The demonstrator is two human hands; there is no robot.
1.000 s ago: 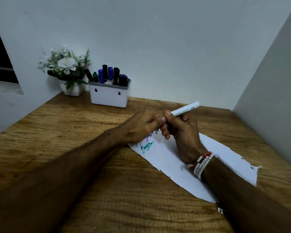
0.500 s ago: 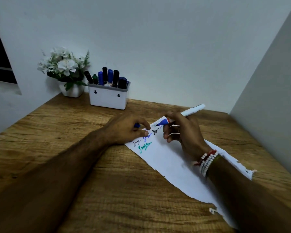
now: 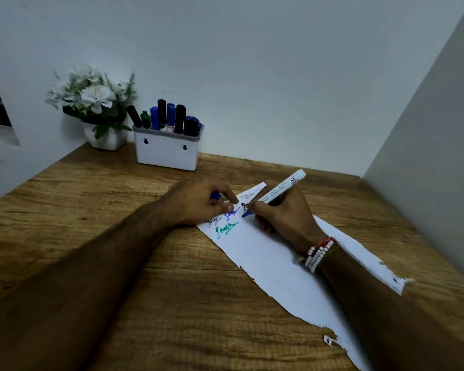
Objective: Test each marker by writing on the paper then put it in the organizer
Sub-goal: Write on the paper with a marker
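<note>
My right hand (image 3: 281, 212) grips a white marker (image 3: 279, 190) with a blue tip, and the tip touches the torn white paper (image 3: 273, 263) beside earlier black, blue and green scribbles. My left hand (image 3: 201, 203) lies at the paper's far left corner with its fingertips on the sheet; it holds the marker's blue cap (image 3: 215, 195) in its curled fingers. The white organizer (image 3: 168, 151) stands at the back by the wall with several black, blue and green markers upright in it.
A white pot of white flowers (image 3: 102, 113) stands left of the organizer in the back corner. The wooden table (image 3: 118, 223) meets a wall at the back and a grey partition (image 3: 426, 143) on the right.
The cap came off the marker into my left hand. My right hand lowered the bare blue tip onto the paper, and my left hand settled on the sheet's corner.
</note>
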